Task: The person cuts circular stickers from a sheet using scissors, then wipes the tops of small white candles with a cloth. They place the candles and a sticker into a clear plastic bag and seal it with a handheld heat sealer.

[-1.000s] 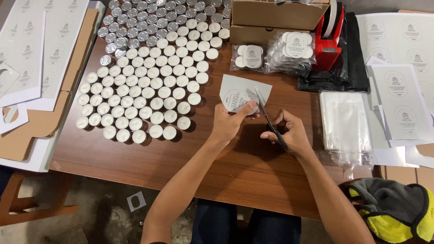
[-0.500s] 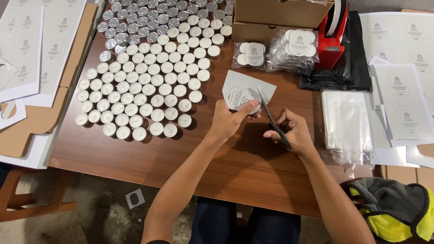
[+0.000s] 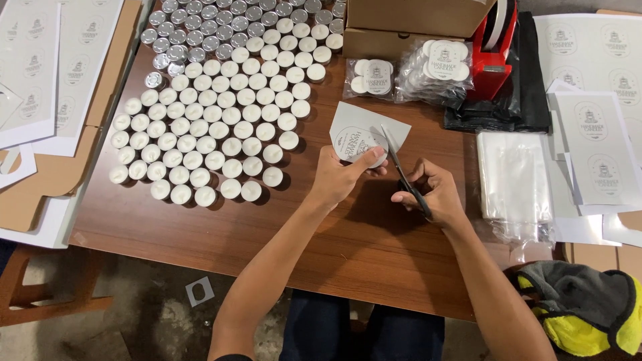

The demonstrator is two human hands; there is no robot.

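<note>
Near the middle of the wooden table, left hand pinching a grey paper sheet with a round printed label, thumb pressed on the label's near edge, sheet lifted just off the tabletop. Right hand closed through the handles of black scissors, blades slightly parted and cutting into the sheet's right side beside the label. To the left, touching rows of white tealight candles, with silver-cupped ones further off. Far side: cardboard box, clear bags of packed candles, red tape dispenser. Right: stack of clear plastic bags, printed label sheets. Near right corner: grey and yellow cloth.
</note>
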